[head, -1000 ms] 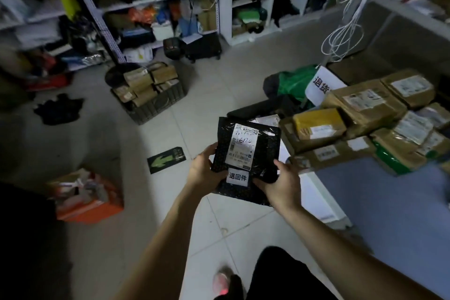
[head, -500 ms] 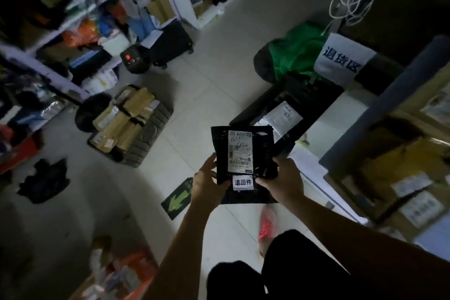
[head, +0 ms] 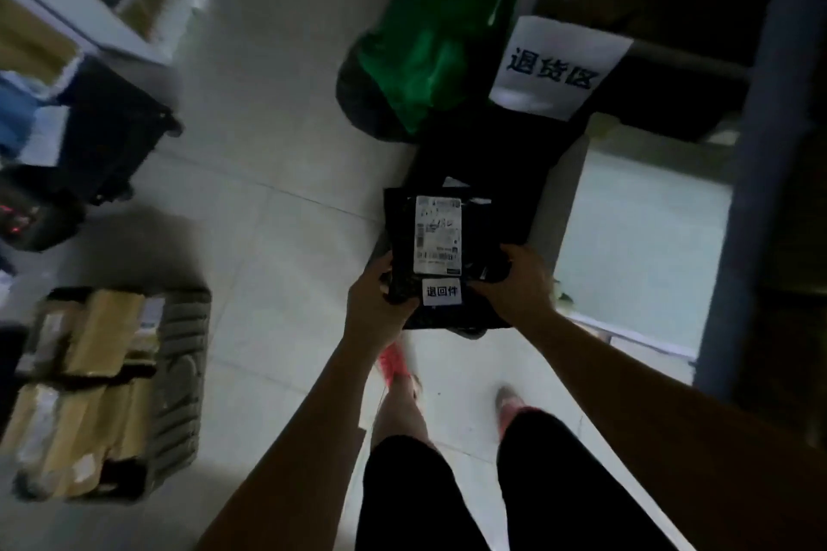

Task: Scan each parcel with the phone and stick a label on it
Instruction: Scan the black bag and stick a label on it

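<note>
- Head view: a black parcel (head: 400, 233) is held up over the tiled floor, just in front of a dark bin (head: 492, 166).
- Its lower left edge is gripped by the left hand (head: 376, 304) and its lower right edge by the right hand (head: 514, 282).
- Both thumbs are pressed on the front; the other fingers are hidden behind.
- A shipping label (head: 437, 235) is stuck on the front, with a small sticker (head: 442, 292) below it.
- A grey crate (head: 181, 376) of brown parcels is seen at the near left.
</note>
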